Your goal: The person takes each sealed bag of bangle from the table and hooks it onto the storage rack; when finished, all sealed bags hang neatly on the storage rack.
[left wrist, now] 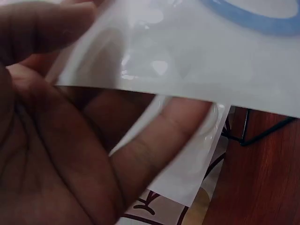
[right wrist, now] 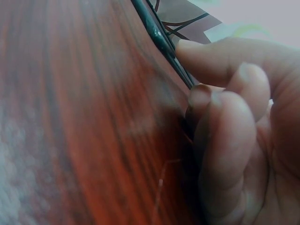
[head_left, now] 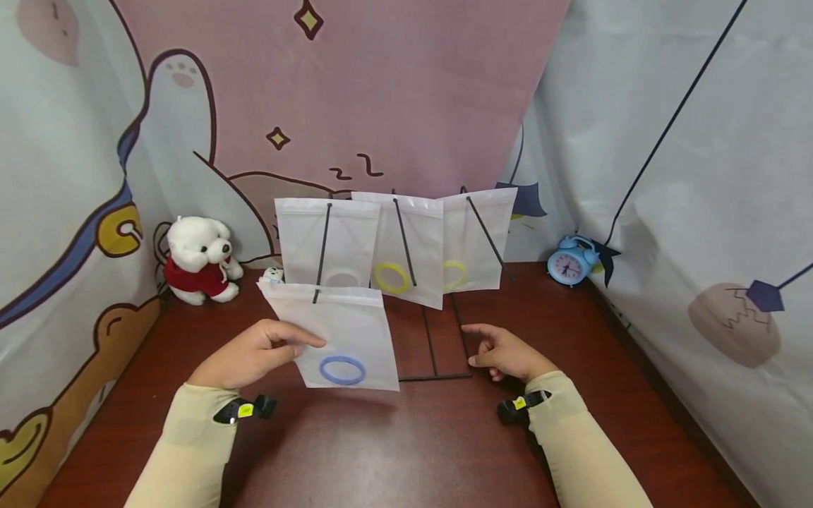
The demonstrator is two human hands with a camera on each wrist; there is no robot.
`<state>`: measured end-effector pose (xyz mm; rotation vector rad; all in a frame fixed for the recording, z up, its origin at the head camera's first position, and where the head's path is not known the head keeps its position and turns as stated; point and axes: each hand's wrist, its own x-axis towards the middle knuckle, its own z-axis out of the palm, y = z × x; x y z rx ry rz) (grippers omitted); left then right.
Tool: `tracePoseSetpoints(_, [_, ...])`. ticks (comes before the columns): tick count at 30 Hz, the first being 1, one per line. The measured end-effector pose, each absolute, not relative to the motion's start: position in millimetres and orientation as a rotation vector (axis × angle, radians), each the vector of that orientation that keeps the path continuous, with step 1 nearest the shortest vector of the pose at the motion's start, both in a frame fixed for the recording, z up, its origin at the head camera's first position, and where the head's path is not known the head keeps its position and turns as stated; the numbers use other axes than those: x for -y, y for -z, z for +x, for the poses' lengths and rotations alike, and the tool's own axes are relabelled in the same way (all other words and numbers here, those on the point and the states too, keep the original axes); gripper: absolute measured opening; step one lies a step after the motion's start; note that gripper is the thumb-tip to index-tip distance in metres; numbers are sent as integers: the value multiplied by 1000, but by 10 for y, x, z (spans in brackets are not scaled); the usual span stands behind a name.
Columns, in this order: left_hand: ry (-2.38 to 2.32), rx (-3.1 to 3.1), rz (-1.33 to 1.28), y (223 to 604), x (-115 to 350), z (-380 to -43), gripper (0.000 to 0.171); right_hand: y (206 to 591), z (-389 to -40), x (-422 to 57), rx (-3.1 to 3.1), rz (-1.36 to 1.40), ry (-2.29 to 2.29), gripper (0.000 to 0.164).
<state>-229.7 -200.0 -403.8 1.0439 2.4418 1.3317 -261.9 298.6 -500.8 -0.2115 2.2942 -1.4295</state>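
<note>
A white translucent zip bag (head_left: 356, 317) bearing a blue ring (head_left: 343, 381) is pinched at its left side by my left hand (head_left: 257, 353). The tip of the left black hook (head_left: 322, 247) overlaps the bag's top edge. Close up in the left wrist view, the thumb lies on one face of the bag (left wrist: 178, 61) and fingers are behind it. My right hand (head_left: 504, 353) grips the right side of the black wire rack's base (head_left: 435, 376), thumb and index fingertip against the rod (right wrist: 157, 33), the other fingers curled.
Three similar bags hang on the rack's hooks: a left one (head_left: 298, 240), a middle one (head_left: 422, 240) with a yellow ring, and a right one (head_left: 485, 247). A white plush dog (head_left: 200, 257) sits back left; a blue alarm clock (head_left: 568, 261) stands back right.
</note>
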Motion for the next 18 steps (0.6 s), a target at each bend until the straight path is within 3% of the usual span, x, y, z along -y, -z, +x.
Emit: tracePoseSetpoints(18, [-1247, -2507, 978, 4045, 1971, -2311, 31, 4982, -2596, -2982, -2296, -196, 1432, 75])
